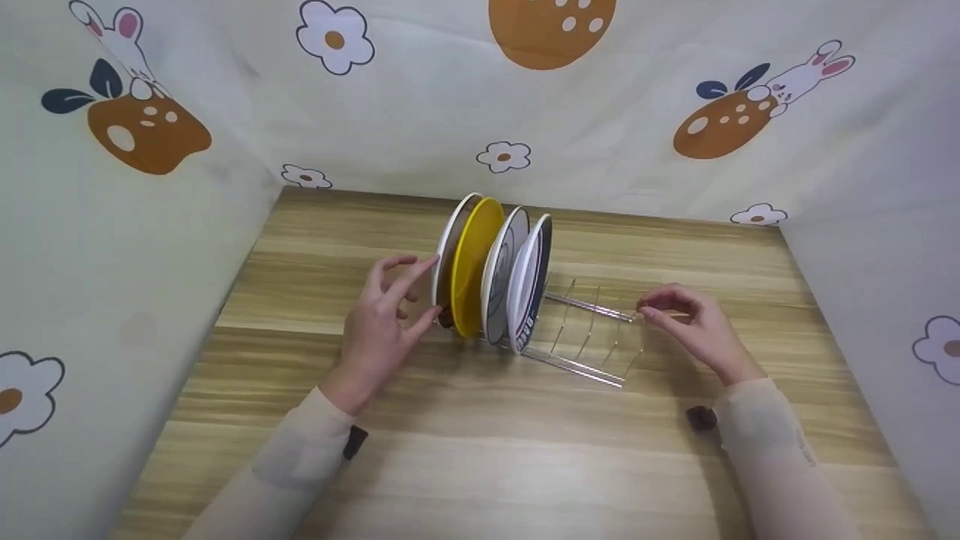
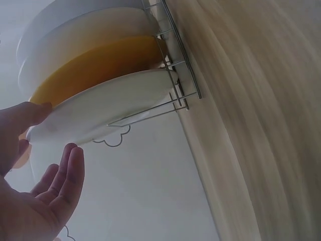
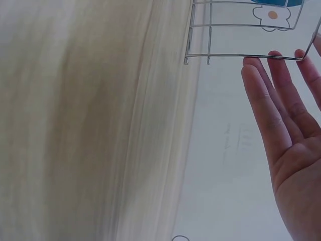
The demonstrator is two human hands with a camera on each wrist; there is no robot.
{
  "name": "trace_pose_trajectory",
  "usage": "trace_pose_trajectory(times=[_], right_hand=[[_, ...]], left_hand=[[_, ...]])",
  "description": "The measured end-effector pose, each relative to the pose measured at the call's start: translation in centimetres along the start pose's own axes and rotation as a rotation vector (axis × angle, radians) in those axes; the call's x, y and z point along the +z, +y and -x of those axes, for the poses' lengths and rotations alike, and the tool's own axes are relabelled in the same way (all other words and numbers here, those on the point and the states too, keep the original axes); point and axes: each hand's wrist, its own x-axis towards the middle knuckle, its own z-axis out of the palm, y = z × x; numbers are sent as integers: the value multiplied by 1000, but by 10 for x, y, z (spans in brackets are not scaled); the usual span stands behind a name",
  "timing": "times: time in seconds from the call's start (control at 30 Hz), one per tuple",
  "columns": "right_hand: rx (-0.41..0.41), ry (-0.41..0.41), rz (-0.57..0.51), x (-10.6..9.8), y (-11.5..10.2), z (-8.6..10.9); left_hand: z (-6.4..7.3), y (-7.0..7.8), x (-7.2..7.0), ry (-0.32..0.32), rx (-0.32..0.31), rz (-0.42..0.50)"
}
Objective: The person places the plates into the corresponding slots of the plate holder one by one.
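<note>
On the wooden table point(image 1: 465, 450) a wire dish rack point(image 1: 585, 337) holds four upright plates at its left end, where the left hand point(image 1: 382, 315) touches the outermost white plate point(image 1: 448, 251) with thumb and fingertips, while the right hand point(image 1: 694, 322) pinches the rack's right end wire.

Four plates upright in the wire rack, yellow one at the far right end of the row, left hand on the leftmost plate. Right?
Not quite. The yellow plate stands second from the left, not at the right end; the head view shows it. Otherwise correct: four plates stand upright in the wire rack, and the left hand touches the leftmost plate.
</note>
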Motion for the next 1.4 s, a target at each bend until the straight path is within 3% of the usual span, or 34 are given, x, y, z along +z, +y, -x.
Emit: trace_pose_trajectory(times=[0.23,1.03,1.4], right_hand=[[3,18,-10,1,3,13],[-113,42,-113,11,1,56],[-167,-12,-36,9,-3,66]], left_hand=[[-9,-3,3,-34,-15,-28],[-43,-19,18,-73,95,-30],[-58,-22,22,-109,90,-21]])
